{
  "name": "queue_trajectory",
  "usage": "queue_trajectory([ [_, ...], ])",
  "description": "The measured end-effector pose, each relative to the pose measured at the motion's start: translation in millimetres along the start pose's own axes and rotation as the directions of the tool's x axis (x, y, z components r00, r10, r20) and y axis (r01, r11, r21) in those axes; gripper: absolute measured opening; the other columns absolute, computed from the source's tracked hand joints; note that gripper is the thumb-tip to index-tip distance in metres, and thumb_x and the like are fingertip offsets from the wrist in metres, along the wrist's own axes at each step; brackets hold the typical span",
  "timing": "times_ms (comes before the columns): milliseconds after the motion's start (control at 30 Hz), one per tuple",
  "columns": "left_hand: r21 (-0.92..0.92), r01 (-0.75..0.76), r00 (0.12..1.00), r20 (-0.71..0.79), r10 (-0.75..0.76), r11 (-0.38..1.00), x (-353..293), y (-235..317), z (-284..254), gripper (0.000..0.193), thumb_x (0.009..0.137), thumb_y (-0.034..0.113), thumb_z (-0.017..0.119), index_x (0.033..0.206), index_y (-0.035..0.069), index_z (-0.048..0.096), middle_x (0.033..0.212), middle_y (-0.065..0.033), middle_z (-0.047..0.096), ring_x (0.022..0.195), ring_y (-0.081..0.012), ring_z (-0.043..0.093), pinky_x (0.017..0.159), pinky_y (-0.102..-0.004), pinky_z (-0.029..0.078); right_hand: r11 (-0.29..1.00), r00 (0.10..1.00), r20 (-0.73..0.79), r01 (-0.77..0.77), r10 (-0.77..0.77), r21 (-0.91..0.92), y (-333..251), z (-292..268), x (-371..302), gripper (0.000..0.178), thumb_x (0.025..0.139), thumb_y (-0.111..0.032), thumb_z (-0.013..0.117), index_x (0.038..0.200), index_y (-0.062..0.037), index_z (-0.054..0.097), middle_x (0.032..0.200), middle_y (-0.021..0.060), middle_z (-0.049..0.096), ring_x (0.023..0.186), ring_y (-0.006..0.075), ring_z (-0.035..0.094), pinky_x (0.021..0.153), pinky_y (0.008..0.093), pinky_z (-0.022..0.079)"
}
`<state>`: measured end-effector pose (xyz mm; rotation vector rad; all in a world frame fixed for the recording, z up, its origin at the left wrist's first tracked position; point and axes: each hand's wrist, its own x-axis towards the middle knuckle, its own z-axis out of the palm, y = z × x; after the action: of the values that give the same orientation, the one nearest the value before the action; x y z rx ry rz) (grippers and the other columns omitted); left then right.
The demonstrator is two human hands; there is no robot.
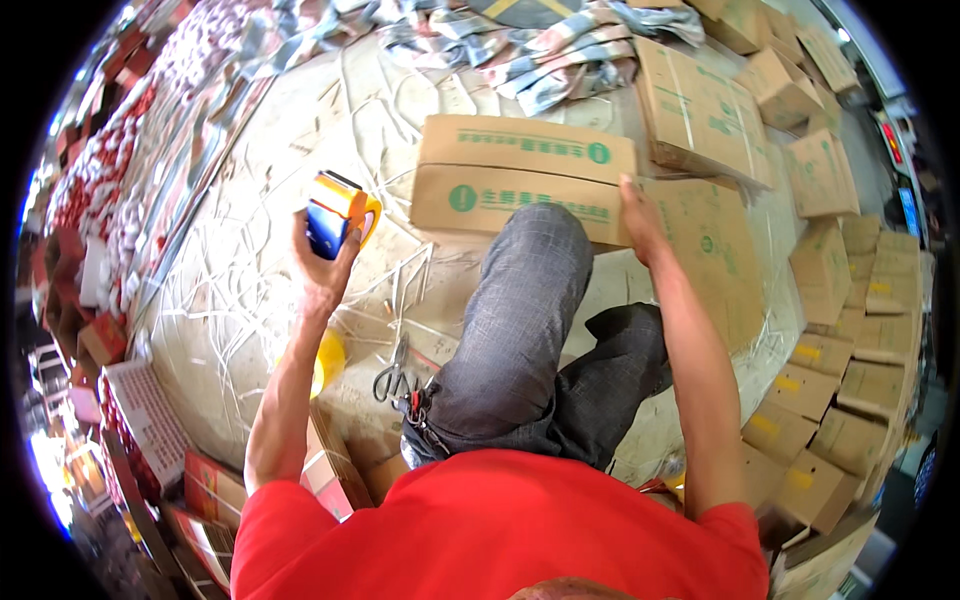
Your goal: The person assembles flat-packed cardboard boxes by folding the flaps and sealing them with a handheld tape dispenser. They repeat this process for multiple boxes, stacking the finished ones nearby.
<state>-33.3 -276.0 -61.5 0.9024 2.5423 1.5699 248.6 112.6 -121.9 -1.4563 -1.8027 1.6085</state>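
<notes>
My left hand (pixel 322 268) is closed around an orange and blue tape dispenser (pixel 335 215), raised to the left of a brown cardboard box (pixel 520 150). The box has green print, and a seam runs along the face turned up to me. At its right end my right hand (pixel 643 222) grips the edge, thumb on top; the other fingers are partly hidden. My bent knee (pixel 540 240) overlaps the near side of the box. The dispenser and the box are apart.
Scissors (pixel 393 375) and a yellow roll (pixel 328 358) lie near my left forearm. White strapping strips (pixel 235 290) litter the floor. Bundled flat cartons (pixel 705 110) lie at the far right, with many boxes (pixel 845 440) stacked at right. Striped cloth (pixel 550 65) is bunched at the back.
</notes>
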Motion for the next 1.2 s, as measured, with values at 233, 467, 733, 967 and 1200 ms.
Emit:
queue_trajectory([
  [233,-0.268,-0.408,0.783,0.389,0.485,0.873,59.2,139.9,87.5,0.062,0.083,0.027,0.085,0.131,-0.001,0.056,0.098,-0.0177,0.07,0.089,-0.0251,0.072,0.079,-0.0394,0.058,0.993,0.994,0.059,0.087,-0.092,0.079,0.5,11.6,8.4,0.061,0.106,-0.048,0.052,0.133,0.0043,0.066,0.13,0.0162,0.07,0.119,0.0264,0.063,0.102,0.037,0.047],
  [467,-0.314,-0.48,0.53,0.641,0.556,0.819,88.2,155.2,182.3,0.062,0.085,0.031,0.085,0.132,0.001,0.057,0.104,-0.0236,0.071,0.09,-0.0386,0.073,0.083,-0.0446,0.058,0.992,0.997,0.007,0.073,-0.074,0.101,2.3,10.2,4.8,0.057,0.103,-0.046,0.056,0.132,0.0014,0.066,0.125,0.022,0.071,0.118,0.0327,0.066,0.101,0.0408,0.048],
  [733,-0.207,-0.535,0.49,0.714,0.5,0.819,98.4,157.0,186.5,0.064,0.088,0.034,0.085,0.134,0.003,0.053,0.1,-0.0206,0.072,0.084,-0.0329,0.073,0.079,-0.0416,0.059,0.995,0.996,-0.007,0.094,-0.093,0.029,-7.0,12.3,-1.9,0.056,0.103,-0.048,0.055,0.127,0.0,0.069,0.119,0.0242,0.073,0.114,0.0349,0.068,0.1,0.0411,0.049],
  [967,-0.163,-0.552,0.48,0.74,0.472,0.817,95.3,167.4,188.8,0.062,0.089,0.038,0.081,0.135,0.008,0.053,0.105,-0.0243,0.072,0.096,-0.0436,0.072,0.085,-0.0495,0.057,0.912,0.887,-0.219,0.409,-0.407,-0.036,-43.6,6.1,-11.4,0.071,0.106,-0.061,0.043,0.106,0.0047,0.07,0.102,0.0195,0.073,0.1,0.0307,0.067,0.092,0.0408,0.048],
  [1200,-0.184,-0.633,0.429,0.725,0.539,0.752,96.9,169.2,198.8,0.061,0.088,0.038,0.08,0.133,0.007,0.053,0.104,-0.0254,0.072,0.094,-0.0437,0.072,0.085,-0.0499,0.057,0.902,0.956,0.022,0.267,-0.291,0.339,-48.1,16.3,-21.1,0.071,0.111,-0.058,0.033,0.104,0.0037,0.067,0.097,0.0098,0.068,0.09,0.0199,0.06,0.086,0.037,0.048],
])
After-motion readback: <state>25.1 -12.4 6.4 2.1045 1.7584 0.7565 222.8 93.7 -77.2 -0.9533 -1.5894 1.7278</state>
